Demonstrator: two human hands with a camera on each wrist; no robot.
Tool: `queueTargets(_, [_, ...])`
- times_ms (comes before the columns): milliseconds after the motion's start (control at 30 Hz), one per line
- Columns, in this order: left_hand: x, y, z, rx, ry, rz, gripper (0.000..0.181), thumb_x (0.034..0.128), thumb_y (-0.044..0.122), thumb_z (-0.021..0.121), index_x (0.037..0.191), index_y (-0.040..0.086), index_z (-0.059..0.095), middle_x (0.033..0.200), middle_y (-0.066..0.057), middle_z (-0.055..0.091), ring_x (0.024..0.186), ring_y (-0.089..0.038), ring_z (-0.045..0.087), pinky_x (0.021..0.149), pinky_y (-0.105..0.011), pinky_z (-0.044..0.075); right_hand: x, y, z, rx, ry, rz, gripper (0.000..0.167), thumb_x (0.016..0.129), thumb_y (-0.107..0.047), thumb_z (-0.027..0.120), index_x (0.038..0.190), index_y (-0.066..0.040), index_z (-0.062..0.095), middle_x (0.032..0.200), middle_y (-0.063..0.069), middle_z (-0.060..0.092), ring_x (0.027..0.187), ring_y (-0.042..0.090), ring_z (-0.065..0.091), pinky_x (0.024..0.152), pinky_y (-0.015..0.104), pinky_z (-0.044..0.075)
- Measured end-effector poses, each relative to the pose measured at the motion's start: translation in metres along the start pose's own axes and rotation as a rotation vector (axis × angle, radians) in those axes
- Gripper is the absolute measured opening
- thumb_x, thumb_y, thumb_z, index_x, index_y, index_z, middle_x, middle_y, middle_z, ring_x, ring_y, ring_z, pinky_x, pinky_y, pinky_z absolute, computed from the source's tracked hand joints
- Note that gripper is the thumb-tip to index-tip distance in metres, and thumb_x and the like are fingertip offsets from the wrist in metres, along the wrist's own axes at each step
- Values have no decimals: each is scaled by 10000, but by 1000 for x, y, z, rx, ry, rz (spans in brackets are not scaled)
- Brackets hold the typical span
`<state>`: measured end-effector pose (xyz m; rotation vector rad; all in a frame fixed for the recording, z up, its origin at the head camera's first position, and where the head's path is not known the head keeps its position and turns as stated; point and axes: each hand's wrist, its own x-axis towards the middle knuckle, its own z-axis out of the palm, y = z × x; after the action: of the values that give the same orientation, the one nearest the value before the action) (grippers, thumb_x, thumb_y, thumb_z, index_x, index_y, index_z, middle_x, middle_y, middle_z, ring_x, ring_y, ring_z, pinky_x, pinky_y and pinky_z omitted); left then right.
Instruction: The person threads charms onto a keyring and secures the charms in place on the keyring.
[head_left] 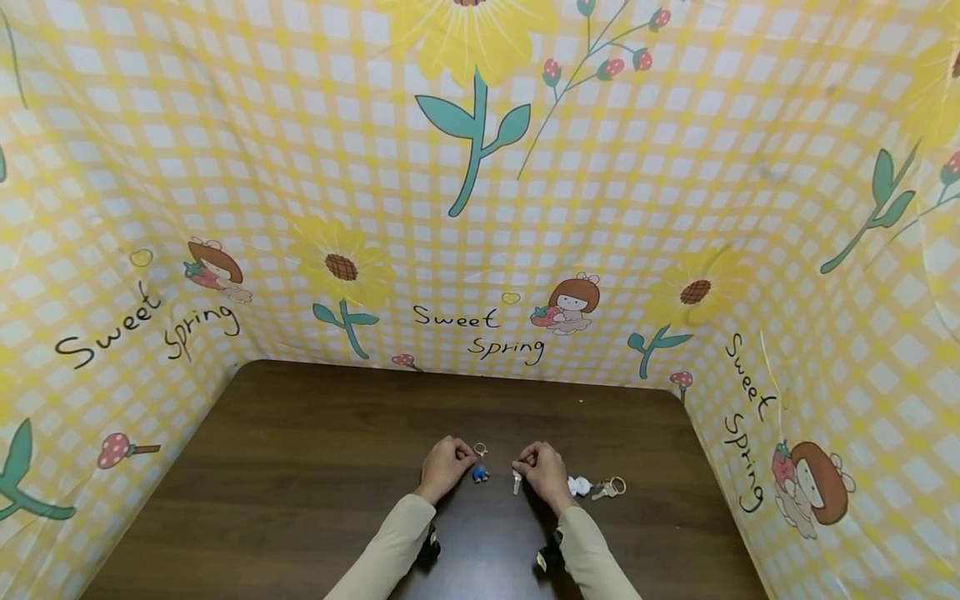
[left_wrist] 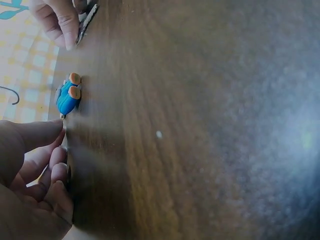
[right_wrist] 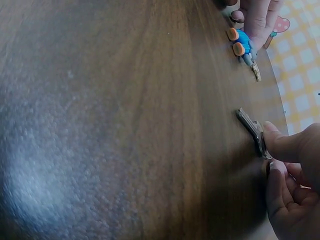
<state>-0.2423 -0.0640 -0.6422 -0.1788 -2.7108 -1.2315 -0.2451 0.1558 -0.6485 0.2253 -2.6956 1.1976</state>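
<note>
Blue charm (left_wrist: pixel 66 103) — yellow-and-white checked cloth (head_left: pixel 262 167)

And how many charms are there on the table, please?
2 visible: the blue charm lies beside the left hand, and the white charm lies just to the right of the right hand. Something small under the hands could be hidden.

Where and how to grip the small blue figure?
I'd pinch the blue body across its sides, coming from above and slightly right. It lies on the table with its orange feet nearest, and the chunky body offers more to hold than the thin metal link; the left hand crowds its left side.
</note>
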Motion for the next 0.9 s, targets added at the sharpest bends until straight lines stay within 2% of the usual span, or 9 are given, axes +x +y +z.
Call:
queueTargets(133, [1, 0, 2, -30, -2, -25, 112, 886, 109, 849, 838, 85, 751, 800, 5, 610, 708, -131, 567, 617, -312, 467, 0, 3, 1, 4, -12, 9, 226, 812, -38, 899, 831, -24, 674, 775, 1, 558, 706, 100, 505, 664, 298, 458])
queueTargets(300, [5, -1, 5, -84, 32, -94, 119, 898, 140, 839, 868, 96, 733, 753, 33, 632, 664, -110, 562, 599, -328, 461, 2, 7, 2, 7, -12, 1, 227, 817, -42, 897, 828, -32, 671, 769, -1, 553, 702, 94, 492, 663, 298, 455])
queueTargets(533, [11, 1, 14, -66, 77, -107, 147, 873, 163, 850, 889, 77, 732, 718, 38, 646, 646, -128, 586, 595, -365, 480, 3, 8, 4, 17, -25, 16, 234, 809, -38, 900, 823, -36, 666, 770, 10, 562, 703, 91, 498, 669, 285, 454])
queueTargets(767, [16, 7, 14, 2, 18, -119, 203, 816, 183, 913, 894, 74, 761, 764, 20, 646, 687, -148, 602, 610, -371, 506, 3, 8, 2, 37, -41, 24, 236, 822, -49, 896, 819, -33, 660, 768, 11, 574, 701, 90, 506, 669, 289, 464])
queueTargets(900, [21, 7, 15, 25, -20, -125, 199, 807, 176, 922, 882, 74, 769, 758, 16, 655, 694, -158, 611, 618, -377, 516, 5, 8, 1, 82, -60, 54, 229, 834, -58, 893, 801, -39, 667, 723, -24, 606, 669, 55, 520, 647, 247, 465])
